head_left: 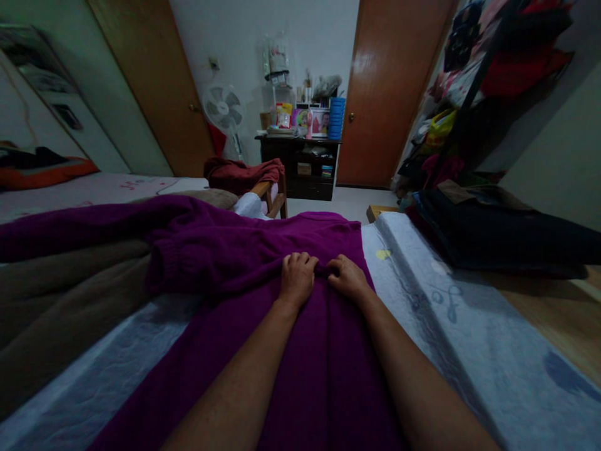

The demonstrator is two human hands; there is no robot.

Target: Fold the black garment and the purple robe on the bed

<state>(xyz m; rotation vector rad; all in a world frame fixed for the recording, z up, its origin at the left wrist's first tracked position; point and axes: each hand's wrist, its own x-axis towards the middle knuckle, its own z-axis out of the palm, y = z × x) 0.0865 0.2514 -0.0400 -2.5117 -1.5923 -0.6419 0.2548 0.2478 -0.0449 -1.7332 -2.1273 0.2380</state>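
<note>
A purple garment (263,338) lies spread over the bed, with a seam or fold line running down its middle. One sleeve-like part with a gathered cuff (162,269) lies across to the left. Along a raised fold of the cloth, my left hand (298,279) has its fingers curled over the fabric, fingertips partly hidden. Just to its right, my right hand (348,277) pinches the same fold between thumb and fingers. A small gap separates the two hands. Brown cloth (70,300) lies beside and partly under the garment at the left.
A light patterned sheet (413,313) covers the bed. Folded dark clothes (507,228) are stacked at the right. Beyond the bed are a chair with a red cloth (244,175), a fan (225,109), a dark cabinet (295,169), two doors and a loaded clothes rack (469,94).
</note>
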